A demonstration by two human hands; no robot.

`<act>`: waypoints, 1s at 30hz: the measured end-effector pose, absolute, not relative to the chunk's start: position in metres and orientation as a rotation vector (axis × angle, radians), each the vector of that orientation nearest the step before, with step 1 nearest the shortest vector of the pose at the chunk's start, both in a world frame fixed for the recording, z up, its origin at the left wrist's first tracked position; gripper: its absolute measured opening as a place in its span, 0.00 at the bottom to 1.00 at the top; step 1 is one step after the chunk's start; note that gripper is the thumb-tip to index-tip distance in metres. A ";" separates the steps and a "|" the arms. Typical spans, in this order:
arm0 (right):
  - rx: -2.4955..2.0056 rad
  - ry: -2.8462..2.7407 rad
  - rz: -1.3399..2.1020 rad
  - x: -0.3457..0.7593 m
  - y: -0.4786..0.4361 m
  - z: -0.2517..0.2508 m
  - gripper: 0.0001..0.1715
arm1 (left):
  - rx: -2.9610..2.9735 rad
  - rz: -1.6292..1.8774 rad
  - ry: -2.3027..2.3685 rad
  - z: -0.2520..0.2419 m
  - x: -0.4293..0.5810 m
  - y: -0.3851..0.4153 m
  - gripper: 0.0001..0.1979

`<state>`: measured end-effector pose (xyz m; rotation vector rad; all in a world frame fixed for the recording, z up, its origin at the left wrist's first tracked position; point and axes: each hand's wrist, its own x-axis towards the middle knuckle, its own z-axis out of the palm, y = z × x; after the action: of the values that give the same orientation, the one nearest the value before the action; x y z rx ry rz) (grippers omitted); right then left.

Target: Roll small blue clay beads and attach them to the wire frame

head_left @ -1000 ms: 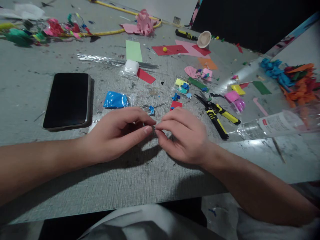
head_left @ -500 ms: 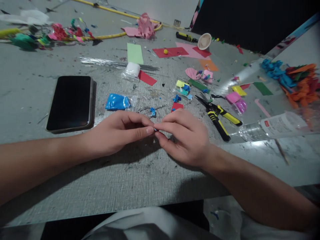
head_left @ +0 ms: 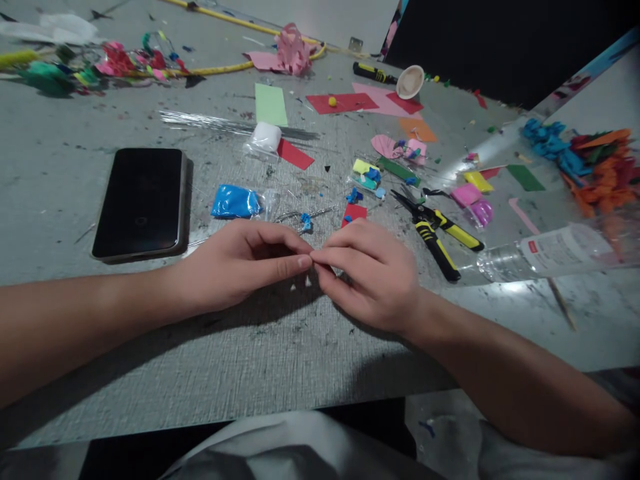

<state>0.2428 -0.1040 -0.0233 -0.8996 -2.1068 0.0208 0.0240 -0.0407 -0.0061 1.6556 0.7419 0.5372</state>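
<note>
Tiny piece (head_left: 311, 259), too small to identify, pinched between left hand (head_left: 240, 267) and right hand (head_left: 370, 277) fingertips.

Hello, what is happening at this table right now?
A person sits at a grey table with both hands together. The left hand and right hand meet at the fingertips and pinch something tiny; it is too small to identify. Nearby lie a blue packet, a dark phone, yellow-handled pliers and many coloured paper scraps.
</note>
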 end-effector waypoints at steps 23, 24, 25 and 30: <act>-0.914 -1.969 0.279 0.240 -0.101 -0.027 0.05 | 1.596 0.635 0.739 -0.011 0.023 -0.040 0.05; -0.907 -1.977 0.259 0.241 -0.101 -0.028 0.05 | 1.598 0.634 0.732 -0.011 0.023 -0.040 0.05; -0.900 -1.983 0.239 0.241 -0.101 -0.029 0.06 | 1.608 0.626 0.728 -0.012 0.022 -0.040 0.06; -0.879 -2.008 0.208 0.242 -0.101 -0.028 0.07 | 1.645 0.588 0.697 -0.014 0.021 -0.038 0.07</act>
<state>0.2415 -0.1011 -0.0278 -0.8794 -2.0083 0.2082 0.0209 -0.0380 -0.0143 1.6448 0.6966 0.5879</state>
